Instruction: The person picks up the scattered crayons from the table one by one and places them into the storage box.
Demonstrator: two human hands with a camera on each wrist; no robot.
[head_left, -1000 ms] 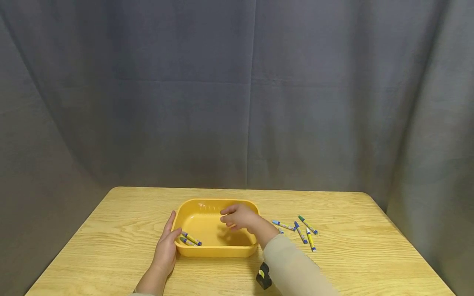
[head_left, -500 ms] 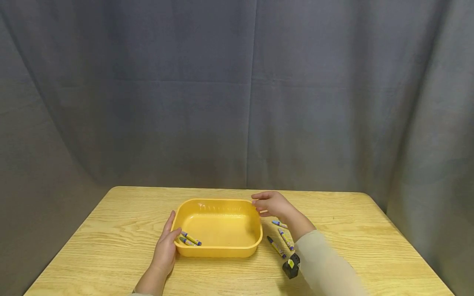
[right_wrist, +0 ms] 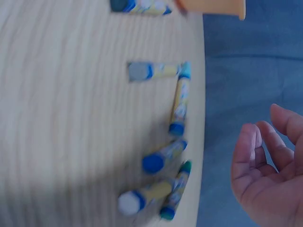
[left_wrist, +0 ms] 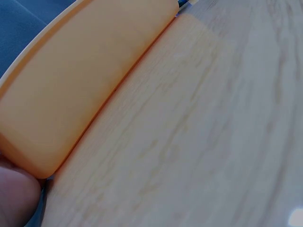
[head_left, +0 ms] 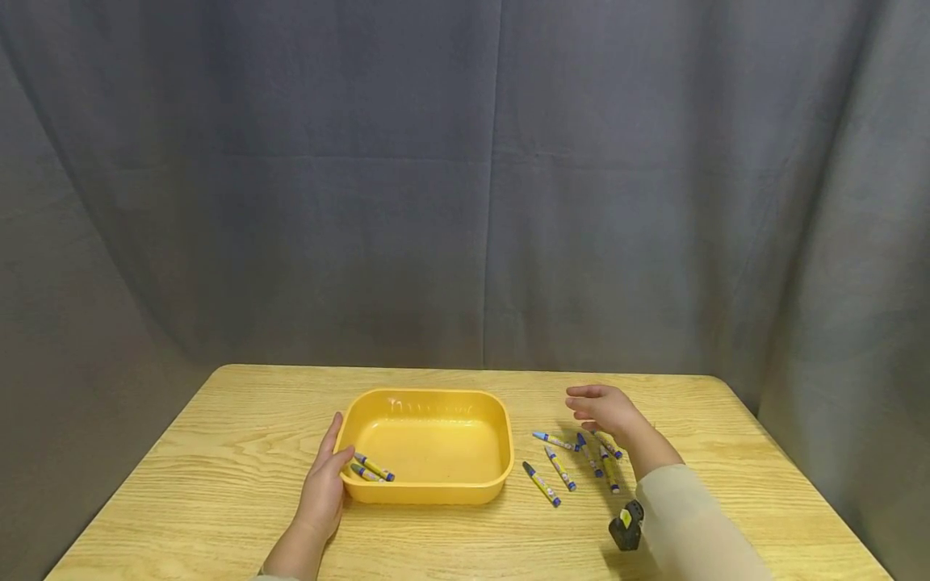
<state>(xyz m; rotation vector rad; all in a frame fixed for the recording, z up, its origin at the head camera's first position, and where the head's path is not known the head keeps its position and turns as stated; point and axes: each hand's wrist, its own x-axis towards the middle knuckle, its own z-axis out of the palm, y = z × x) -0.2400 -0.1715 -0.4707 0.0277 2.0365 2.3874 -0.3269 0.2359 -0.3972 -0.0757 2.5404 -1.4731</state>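
Note:
My left hand (head_left: 322,498) grips the near left corner of a yellow plastic tray (head_left: 429,495), thumb over the rim and fingers along the outside. In the left wrist view, part of that hand (left_wrist: 19,196) shows beside the tray's outer wall (left_wrist: 85,80). Two crayons (head_left: 374,467) lie inside the tray by the thumb. On the right, my right hand (head_left: 609,410) hovers above several loose crayons (head_left: 558,469), fingers loosely bent and holding nothing. The right wrist view shows this hand (right_wrist: 270,172) apart from a light-blue-tipped crayon (right_wrist: 180,101) and a green one (right_wrist: 175,191).
A wooden table (head_left: 218,468) bears everything, its far edge near the tray's back. A grey curtain (head_left: 363,202) hangs behind it. A black device (head_left: 626,526) is at my right wrist.
My right hand has moved right, from over the tray's inside past its right rim to above the loose crayons. The left hand and tray have stayed nearly still.

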